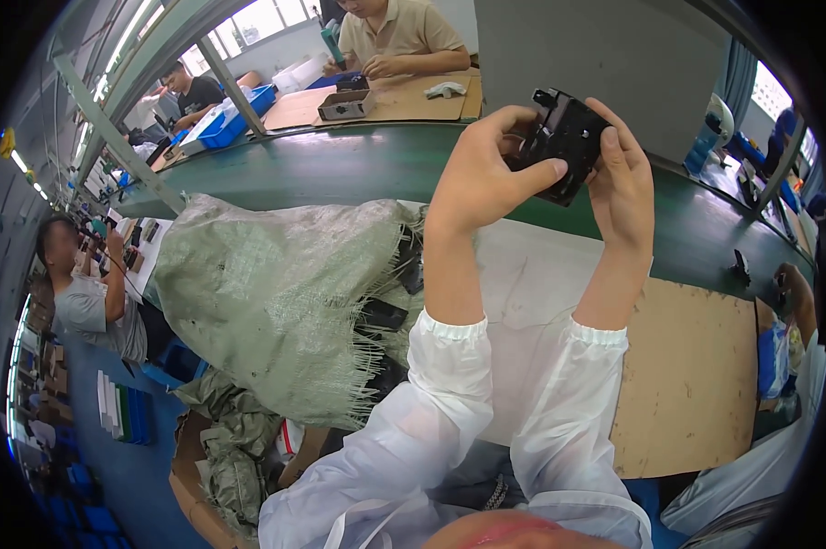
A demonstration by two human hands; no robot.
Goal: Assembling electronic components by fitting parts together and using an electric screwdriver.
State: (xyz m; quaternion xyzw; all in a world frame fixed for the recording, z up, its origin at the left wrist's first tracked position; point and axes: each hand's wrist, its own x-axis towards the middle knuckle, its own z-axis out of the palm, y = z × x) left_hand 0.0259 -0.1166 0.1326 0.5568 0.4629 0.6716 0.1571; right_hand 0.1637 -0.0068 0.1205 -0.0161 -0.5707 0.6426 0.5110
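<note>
While raised, black part (564, 151) in both hands

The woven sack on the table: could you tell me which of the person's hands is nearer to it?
Left. The left hand grips the black plastic part just above and right of the woven sack; the right hand holds the part's far side, farther from the sack.
</note>
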